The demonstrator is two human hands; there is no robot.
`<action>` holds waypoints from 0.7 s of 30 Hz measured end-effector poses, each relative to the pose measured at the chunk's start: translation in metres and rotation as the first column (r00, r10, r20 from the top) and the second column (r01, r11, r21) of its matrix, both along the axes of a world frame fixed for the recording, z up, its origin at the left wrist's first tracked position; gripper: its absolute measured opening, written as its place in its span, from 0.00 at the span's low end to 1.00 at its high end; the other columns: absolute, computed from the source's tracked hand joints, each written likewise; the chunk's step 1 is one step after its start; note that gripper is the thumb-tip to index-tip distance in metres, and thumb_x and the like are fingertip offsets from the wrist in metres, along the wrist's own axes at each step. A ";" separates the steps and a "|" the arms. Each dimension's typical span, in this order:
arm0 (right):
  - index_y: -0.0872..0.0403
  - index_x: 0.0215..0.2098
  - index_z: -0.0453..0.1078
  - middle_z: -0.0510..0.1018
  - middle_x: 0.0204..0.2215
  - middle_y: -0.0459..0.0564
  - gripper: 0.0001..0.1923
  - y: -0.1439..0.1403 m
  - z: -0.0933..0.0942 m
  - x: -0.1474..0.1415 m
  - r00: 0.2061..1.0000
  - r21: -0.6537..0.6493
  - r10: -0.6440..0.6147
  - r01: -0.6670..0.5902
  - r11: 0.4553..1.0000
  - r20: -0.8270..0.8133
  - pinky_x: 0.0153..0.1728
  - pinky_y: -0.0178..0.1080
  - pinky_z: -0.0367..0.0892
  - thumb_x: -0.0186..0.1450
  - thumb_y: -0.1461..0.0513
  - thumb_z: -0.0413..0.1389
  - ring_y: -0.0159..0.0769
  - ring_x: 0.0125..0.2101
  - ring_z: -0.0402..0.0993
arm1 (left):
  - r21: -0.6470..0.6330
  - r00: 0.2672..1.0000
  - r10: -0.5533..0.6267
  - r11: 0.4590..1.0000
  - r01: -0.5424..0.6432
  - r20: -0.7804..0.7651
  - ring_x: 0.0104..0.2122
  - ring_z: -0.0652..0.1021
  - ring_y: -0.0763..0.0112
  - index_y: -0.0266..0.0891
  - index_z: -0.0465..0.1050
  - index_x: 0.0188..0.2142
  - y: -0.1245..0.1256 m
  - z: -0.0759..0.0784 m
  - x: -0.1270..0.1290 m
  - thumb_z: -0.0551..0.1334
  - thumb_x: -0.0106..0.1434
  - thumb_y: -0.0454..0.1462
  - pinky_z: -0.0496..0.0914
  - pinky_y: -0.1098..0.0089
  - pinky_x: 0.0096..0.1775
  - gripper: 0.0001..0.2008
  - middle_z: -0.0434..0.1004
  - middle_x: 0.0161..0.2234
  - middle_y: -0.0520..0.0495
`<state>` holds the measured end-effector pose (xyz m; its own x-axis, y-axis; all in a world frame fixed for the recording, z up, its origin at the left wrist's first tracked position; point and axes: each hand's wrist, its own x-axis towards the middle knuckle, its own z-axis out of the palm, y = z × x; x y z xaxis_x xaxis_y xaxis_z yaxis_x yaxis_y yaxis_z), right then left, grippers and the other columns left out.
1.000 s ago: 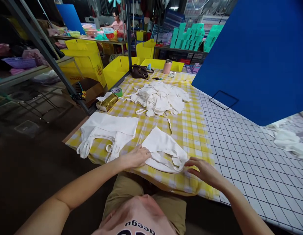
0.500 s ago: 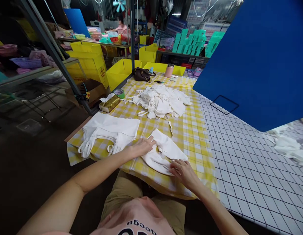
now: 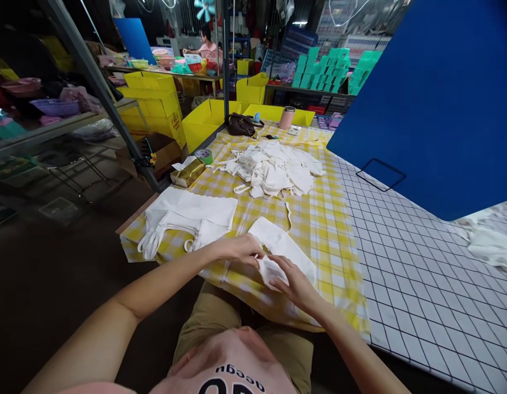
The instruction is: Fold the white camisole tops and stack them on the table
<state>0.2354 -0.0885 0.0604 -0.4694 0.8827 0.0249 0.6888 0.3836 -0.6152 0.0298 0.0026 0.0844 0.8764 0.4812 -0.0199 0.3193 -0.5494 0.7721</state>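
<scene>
Garment (image 3: 294, 250) on tabletop (image 3: 333, 235): being held at near side by fingers (image 3: 281, 261) of left hand (image 3: 240, 248) and right hand (image 3: 297, 282).

I have a lane of bare checked cloth (image 3: 337, 262) to the right of the right hand (image 3: 292, 280), running forward past the pile. Farther right of those fingers, the gridded surface (image 3: 404, 262) is open in its near part; the blue panel (image 3: 404, 109) bars its far part. Directly ahead of the fingers, I clear the flat white fabric (image 3: 290, 246) and a thin white strip (image 3: 289, 216) before the white pile (image 3: 278, 167) obstructs. Ahead-left of the left hand (image 3: 239, 249), a flat garment (image 3: 191, 208) occupies the cloth; beyond it stand a gold packet (image 3: 188, 173) and a slanted post (image 3: 103, 104). Between both hands' fingertips, I have only a narrow gap.
</scene>
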 end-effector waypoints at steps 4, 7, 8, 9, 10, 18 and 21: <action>0.54 0.36 0.66 0.73 0.29 0.47 0.15 0.013 0.025 -0.008 0.970 -0.228 -0.060 0.005 0.974 -0.235 0.31 0.35 0.64 0.63 0.51 0.49 0.34 0.30 0.67 | -0.126 0.996 -0.034 0.991 0.044 0.079 0.22 0.65 0.75 0.39 0.72 0.24 0.003 0.029 0.009 0.61 0.55 0.40 0.57 0.75 0.26 0.07 0.67 0.20 0.53; 0.55 0.29 0.65 0.68 0.24 0.44 0.18 0.016 0.046 0.011 0.939 -0.401 -0.126 -0.014 0.916 -0.319 0.24 0.31 0.59 0.61 0.48 0.52 0.29 0.24 0.63 | -0.154 0.990 0.028 0.988 -0.007 0.136 0.21 0.63 0.77 0.37 0.70 0.24 0.011 0.044 0.004 0.60 0.56 0.43 0.54 0.75 0.24 0.11 0.63 0.20 0.54; 0.55 0.30 0.66 0.68 0.24 0.44 0.18 0.015 0.053 0.021 0.931 -0.441 -0.151 -0.011 0.897 -0.332 0.23 0.31 0.59 0.60 0.48 0.53 0.29 0.24 0.63 | -0.172 0.987 0.046 0.985 -0.019 0.155 0.22 0.63 0.77 0.36 0.70 0.24 0.015 0.046 0.001 0.60 0.56 0.44 0.55 0.76 0.24 0.12 0.63 0.20 0.55; 0.56 0.29 0.66 0.68 0.24 0.44 0.18 0.015 0.059 0.031 0.925 -0.465 -0.179 0.003 0.885 -0.335 0.22 0.30 0.58 0.58 0.48 0.55 0.29 0.24 0.63 | -0.190 0.984 0.060 0.981 -0.027 0.168 0.22 0.63 0.77 0.36 0.70 0.25 0.018 0.048 -0.001 0.61 0.55 0.44 0.55 0.76 0.24 0.12 0.63 0.21 0.55; 0.56 0.28 0.66 0.68 0.24 0.45 0.18 0.014 0.066 0.041 0.920 -0.473 -0.206 0.025 0.881 -0.334 0.22 0.30 0.58 0.57 0.49 0.57 0.29 0.24 0.63 | -0.208 0.983 0.062 0.978 -0.026 0.171 0.22 0.64 0.77 0.36 0.71 0.26 0.021 0.048 -0.003 0.62 0.54 0.44 0.56 0.76 0.24 0.12 0.64 0.21 0.55; 0.52 0.25 0.73 0.73 0.24 0.51 0.15 0.006 0.121 0.103 0.895 -0.329 -0.240 0.113 0.937 -0.375 0.21 0.36 0.66 0.54 0.49 0.59 0.36 0.24 0.70 | -0.428 0.998 -0.002 0.903 -0.024 -0.060 0.20 0.71 0.72 0.35 0.78 0.24 0.039 0.051 -0.014 0.69 0.44 0.43 0.61 0.74 0.23 0.12 0.74 0.20 0.50; 0.49 0.19 0.72 0.74 0.26 0.55 0.19 -0.005 0.137 0.121 0.903 -0.149 -0.213 0.169 0.974 -0.373 0.24 0.40 0.69 0.50 0.44 0.58 0.42 0.28 0.72 | -0.479 1.000 -0.012 0.878 0.012 0.003 0.23 0.73 0.69 0.37 0.78 0.24 0.040 0.069 -0.025 0.69 0.44 0.44 0.65 0.73 0.26 0.12 0.76 0.22 0.48</action>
<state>0.3559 -0.0933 0.1974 -0.2653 0.9619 0.0666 0.4440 0.1832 -0.8771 0.0049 0.0422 0.1537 0.8819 0.4025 -0.2453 0.3150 -0.1160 0.9420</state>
